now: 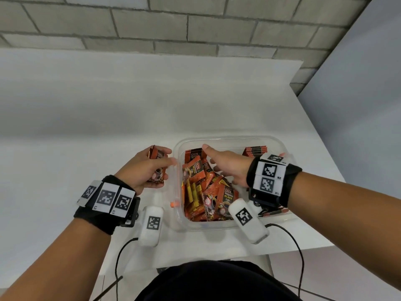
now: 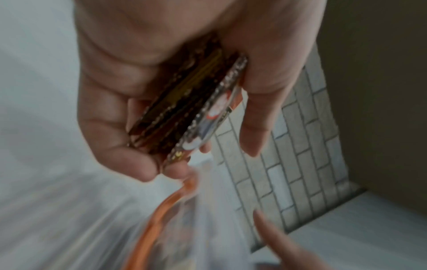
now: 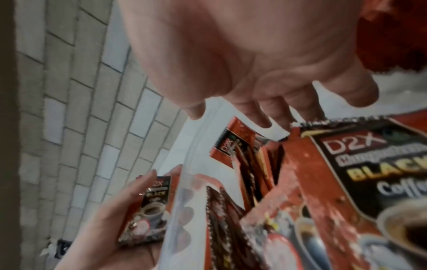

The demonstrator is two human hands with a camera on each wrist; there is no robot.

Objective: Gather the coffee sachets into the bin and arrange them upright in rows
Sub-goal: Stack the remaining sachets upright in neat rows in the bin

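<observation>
A clear plastic bin (image 1: 217, 139) stands on the white table, holding a jumbled pile of orange coffee sachets (image 1: 208, 190). A short row of sachets (image 1: 255, 151) stands upright in its back right corner. My left hand (image 1: 165, 168) is just outside the bin's left wall and grips a stack of sachets (image 1: 157, 158), seen edge-on in the left wrist view (image 2: 189, 113). My right hand (image 1: 211, 158) hovers over the pile, its fingers (image 3: 261, 117) relaxed and holding nothing. A sachet (image 3: 369, 173) lies face up close under its palm.
The table's right edge (image 1: 321, 148) runs close to the bin, and its front edge lies just behind my wrists. A grey brick wall (image 1: 173, 29) stands at the back. Cables (image 1: 299, 257) hang from the white wrist units.
</observation>
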